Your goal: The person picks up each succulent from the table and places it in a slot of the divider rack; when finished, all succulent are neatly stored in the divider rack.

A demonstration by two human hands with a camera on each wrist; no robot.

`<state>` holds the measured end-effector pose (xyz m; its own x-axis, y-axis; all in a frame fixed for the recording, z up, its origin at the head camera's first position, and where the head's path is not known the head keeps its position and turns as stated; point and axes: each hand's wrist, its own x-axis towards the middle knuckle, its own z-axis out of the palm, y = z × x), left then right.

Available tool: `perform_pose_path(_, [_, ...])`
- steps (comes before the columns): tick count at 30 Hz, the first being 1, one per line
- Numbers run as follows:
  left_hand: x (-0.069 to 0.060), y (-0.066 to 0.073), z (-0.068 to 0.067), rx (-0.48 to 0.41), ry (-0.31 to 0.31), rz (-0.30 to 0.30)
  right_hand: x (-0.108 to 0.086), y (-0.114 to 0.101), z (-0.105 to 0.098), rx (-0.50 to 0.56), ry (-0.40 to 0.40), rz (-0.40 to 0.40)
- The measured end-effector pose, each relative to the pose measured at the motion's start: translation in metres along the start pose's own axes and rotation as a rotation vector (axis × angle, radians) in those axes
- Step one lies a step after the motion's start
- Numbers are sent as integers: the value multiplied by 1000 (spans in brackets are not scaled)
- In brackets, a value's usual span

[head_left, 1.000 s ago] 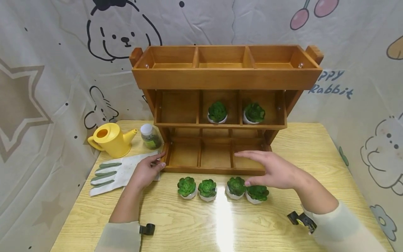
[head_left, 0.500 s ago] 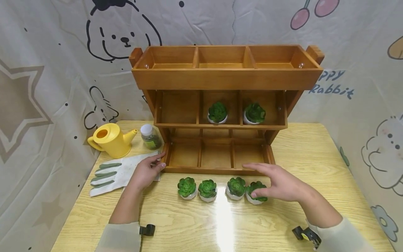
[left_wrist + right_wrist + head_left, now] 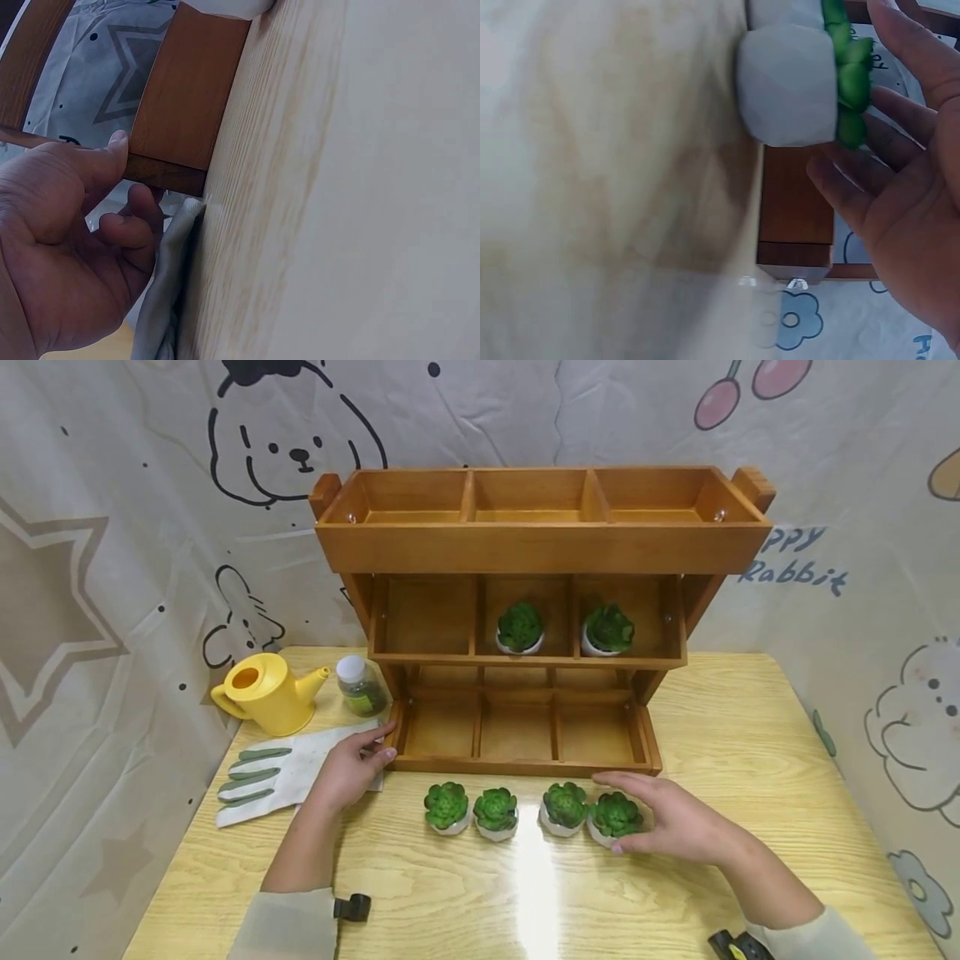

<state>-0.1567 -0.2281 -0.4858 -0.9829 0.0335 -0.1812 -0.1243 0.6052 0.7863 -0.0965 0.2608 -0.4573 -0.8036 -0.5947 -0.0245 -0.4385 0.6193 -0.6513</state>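
Note:
A three-tier wooden planter shelf (image 3: 547, 548) with divided trays stands on the table. My left hand (image 3: 351, 772) holds its lower left corner; in the left wrist view the thumb rests at the corner of the tray and the other fingers curl beside its end. Four small potted succulents stand in front: two at the left (image 3: 446, 808) (image 3: 496, 814), one right of centre (image 3: 564, 808) and a rightmost potted succulent (image 3: 615, 818). My right hand (image 3: 678, 818) reaches round this last one with fingers and thumb spread; in the right wrist view its white pot (image 3: 787, 86) shows no clear grip.
Two more potted succulents (image 3: 521, 628) (image 3: 608, 630) sit in the middle tier's centre and right compartments. At the left are a yellow watering can (image 3: 273, 695), a white-lidded jar (image 3: 360, 687) and a white and green glove (image 3: 300, 768). Patterned cloth (image 3: 840, 485) hangs behind.
My right hand has moved down and a little right, from above the right-hand succulents to around the rightmost one. My left hand has stayed at the shelf corner.

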Motion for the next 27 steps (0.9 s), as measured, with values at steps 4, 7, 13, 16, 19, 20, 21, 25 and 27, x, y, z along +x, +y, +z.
perform_pose_path(4, [2, 0, 1, 5, -2, 6, -3, 4, 7, -2, -12, 3])
perform_pose_path(7, [2, 1, 1, 19, -1, 13, -4, 6, 11, -11, -15, 13])
perform_pose_path(13, [0, 1, 1, 20, 2, 1, -4, 8, 13, -30, -7, 55])
perform_pose_path(16, [-2, -1, 1, 19, 2, -3, -3, 9, 13, -41, -9, 64])
perform_pose_path(19, [-2, -2, 2, 18, 4, -9, -5, 10, 14, -60, -15, 65])
perform_pose_path(20, [-2, -2, 2, 17, 4, -9, -5, 10, 14, -65, -17, 59])
perform_pose_path(21, [-2, -2, 3, 17, 5, -8, -5, 11, 14, -71, -18, 53])
perform_pose_path(25, [-1, 0, 2, 12, 7, -5, -5, 12, 13, -88, -11, 23])
perform_pose_path(27, [0, 1, 2, 14, 9, -3, -5, 12, 13, -95, -10, 15])
